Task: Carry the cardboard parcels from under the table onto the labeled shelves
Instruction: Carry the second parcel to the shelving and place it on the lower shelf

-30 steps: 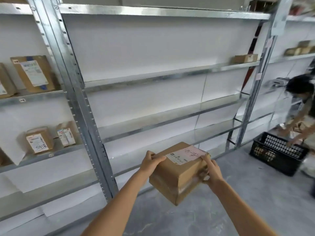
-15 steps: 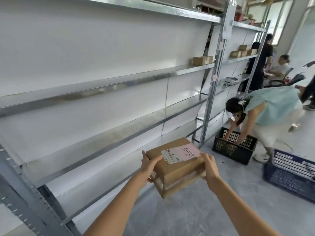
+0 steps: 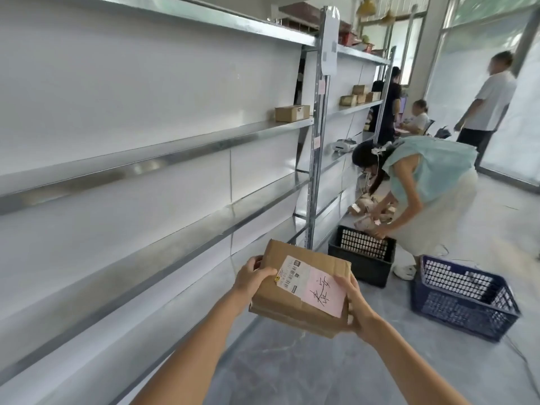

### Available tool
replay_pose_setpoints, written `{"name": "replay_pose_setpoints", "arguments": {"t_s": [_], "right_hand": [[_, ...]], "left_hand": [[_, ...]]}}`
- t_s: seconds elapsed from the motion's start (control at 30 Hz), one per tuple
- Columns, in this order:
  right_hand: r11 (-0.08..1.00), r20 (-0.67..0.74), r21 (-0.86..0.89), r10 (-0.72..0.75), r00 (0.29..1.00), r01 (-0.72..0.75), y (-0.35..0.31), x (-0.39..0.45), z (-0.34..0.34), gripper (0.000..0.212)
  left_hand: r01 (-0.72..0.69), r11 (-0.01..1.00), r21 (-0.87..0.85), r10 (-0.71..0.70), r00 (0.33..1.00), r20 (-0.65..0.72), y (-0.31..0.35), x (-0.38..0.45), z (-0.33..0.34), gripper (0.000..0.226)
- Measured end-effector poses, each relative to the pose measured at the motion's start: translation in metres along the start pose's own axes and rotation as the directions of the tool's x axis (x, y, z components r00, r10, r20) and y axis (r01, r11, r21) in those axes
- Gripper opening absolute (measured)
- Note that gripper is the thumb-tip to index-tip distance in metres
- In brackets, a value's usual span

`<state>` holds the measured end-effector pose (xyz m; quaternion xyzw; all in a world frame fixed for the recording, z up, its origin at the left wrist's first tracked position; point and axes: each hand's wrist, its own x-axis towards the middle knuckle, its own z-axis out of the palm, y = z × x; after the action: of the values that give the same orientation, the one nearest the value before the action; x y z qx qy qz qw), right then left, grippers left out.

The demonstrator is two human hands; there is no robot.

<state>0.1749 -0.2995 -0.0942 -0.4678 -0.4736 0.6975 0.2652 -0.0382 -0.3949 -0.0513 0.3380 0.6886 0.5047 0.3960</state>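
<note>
With 2 hands clasping the cardboard parcel (image 3: 301, 290) mid-air right of the shelves (image 3: 181, 153), left hand (image 3: 252, 280) and right hand (image 3: 355, 309) fingers curled on opposite ends, best keep it level and read its label before choosing a shelf.

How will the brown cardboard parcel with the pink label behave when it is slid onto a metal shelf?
The brown cardboard parcel with the pink label is probably fairly light: both hands hold it by its ends alone. Its creased top suggests soft walls that may dent. The flat, low shape should slide without tipping on the metal shelf.
</note>
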Motion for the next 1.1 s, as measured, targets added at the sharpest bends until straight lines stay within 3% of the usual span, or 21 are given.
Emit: {"name": "replay_pose_setpoints", "arguments": {"t_s": [0.1, 0.27, 0.57, 0.73, 0.87, 1.0, 1.1], "right_hand": [[0.999, -0.029, 0.032, 0.032, 0.999, -0.031, -0.024, 0.03, -0.029, 0.045], [0.996, -0.091, 0.093, 0.01, 0.996, -0.002, -0.06, 0.081, -0.082, 0.05], [0.997, -0.212, 0.056, -0.04, 0.976, 0.053, -0.107, 0.156, -0.159, 0.05], [0.998, -0.173, -0.017, -0.056, 0.983, 0.054, -0.127, 0.217, -0.191, 0.036], [0.997, -0.18, -0.07, -0.042, 0.983, 0.03, -0.155, 0.275, -0.205, 0.029], [0.996, -0.217, -0.088, 0.008, 0.976, -0.027, -0.192, 0.338, -0.226, 0.035], [0.97, -0.21, -0.231, 0.022, 0.977, -0.071, -0.218, 0.376, -0.239, 0.043]], "left_hand": [[0.017, 1.0, 0.025, -0.018, 0.998, 0.053, 0.02, 0.037, 0.028, 0.061], [0.023, 0.998, 0.059, -0.033, 0.983, 0.179, 0.052, 0.096, 0.08, 0.052], [-0.064, 0.992, -0.105, 0.071, 0.995, 0.07, 0.085, 0.202, 0.168, 0.05], [-0.165, 0.975, -0.151, 0.166, 0.986, -0.003, 0.093, 0.275, 0.213, 0.045], [-0.226, 0.949, -0.22, 0.238, 0.971, 0.031, 0.109, 0.349, 0.253, 0.039], [-0.22, 0.95, -0.223, 0.247, 0.963, 0.105, 0.13, 0.426, 0.281, 0.061], [-0.156, 0.961, -0.229, 0.21, 0.95, 0.233, 0.142, 0.474, 0.301, 0.071]]}}
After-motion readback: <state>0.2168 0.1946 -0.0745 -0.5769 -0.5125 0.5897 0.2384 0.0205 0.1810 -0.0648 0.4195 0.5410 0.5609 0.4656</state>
